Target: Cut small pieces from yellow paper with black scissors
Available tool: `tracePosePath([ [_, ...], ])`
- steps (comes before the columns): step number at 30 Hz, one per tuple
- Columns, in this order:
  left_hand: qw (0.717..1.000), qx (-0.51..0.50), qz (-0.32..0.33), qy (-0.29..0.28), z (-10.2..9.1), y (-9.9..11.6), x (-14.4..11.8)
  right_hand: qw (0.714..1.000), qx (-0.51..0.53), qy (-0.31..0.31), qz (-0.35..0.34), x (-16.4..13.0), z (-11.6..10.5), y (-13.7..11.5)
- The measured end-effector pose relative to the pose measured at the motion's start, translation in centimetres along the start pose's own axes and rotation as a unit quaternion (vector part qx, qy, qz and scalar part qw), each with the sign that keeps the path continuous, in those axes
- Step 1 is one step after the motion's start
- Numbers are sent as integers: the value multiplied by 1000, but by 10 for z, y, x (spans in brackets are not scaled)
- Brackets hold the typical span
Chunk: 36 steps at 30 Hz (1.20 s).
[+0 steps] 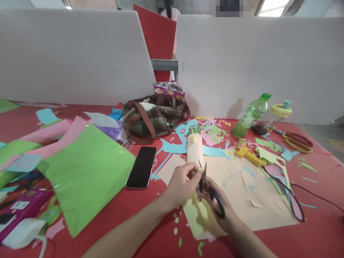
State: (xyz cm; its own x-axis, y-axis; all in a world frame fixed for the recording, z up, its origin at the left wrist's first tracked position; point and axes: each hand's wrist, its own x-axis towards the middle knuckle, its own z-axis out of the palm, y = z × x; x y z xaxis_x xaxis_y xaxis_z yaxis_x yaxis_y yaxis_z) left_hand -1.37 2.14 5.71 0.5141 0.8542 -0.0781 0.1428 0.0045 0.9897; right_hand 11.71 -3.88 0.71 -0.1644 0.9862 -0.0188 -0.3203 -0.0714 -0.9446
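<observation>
My left hand (184, 179) is closed in a pinch on a small scrap of pale yellow paper (202, 169). Black-handled scissors (216, 200) are in my right hand (224, 211), their blades pointing up and parted beside the scrap. Just beyond my hands lies a cylinder wrapped in cream paper (195, 147), with a green end and a thin yellow piece on it. Pale blue paper strips (174, 147) reach out on both sides of it. Below my hands, yellow paper (202, 216) rests on a large cream sheet (258, 218).
A phone (141, 167) and a green sheet (88, 172) lie left. Behind sits a plaid bag (161, 118). At right are a yellow glue gun (249, 154) with a cord, a green bottle (251, 116), a tilted jar (271, 120) and red-and-yellow-handled scissors (298, 141). White panels (258, 64) stand behind.
</observation>
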Motion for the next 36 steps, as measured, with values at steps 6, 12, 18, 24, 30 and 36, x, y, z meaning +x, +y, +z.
tracePosePath([
  [6, 1000, 16, 7, 6, -1, 3, 0, 1000, -7, 9, -6, 1, 1, 0],
  [12, 998, 56, 18, 36, -1, 3, 0, 1000, -6, 14, -8, 1, 1, -1],
  [18, 997, 68, 25, 36, -2, 5, 1, 1000, -3, 15, 6, 2, 3, -3],
  [24, 996, 78, 21, 32, -5, 7, 0, 1000, 1, 7, 8, 3, 6, -6],
  [30, 995, 91, 28, 16, -8, 11, -1, 1000, 11, 1, 27, 3, 5, -5],
  [36, 990, 139, 29, 12, -13, 11, 1, 1000, 17, -5, 26, 2, 5, -5],
])
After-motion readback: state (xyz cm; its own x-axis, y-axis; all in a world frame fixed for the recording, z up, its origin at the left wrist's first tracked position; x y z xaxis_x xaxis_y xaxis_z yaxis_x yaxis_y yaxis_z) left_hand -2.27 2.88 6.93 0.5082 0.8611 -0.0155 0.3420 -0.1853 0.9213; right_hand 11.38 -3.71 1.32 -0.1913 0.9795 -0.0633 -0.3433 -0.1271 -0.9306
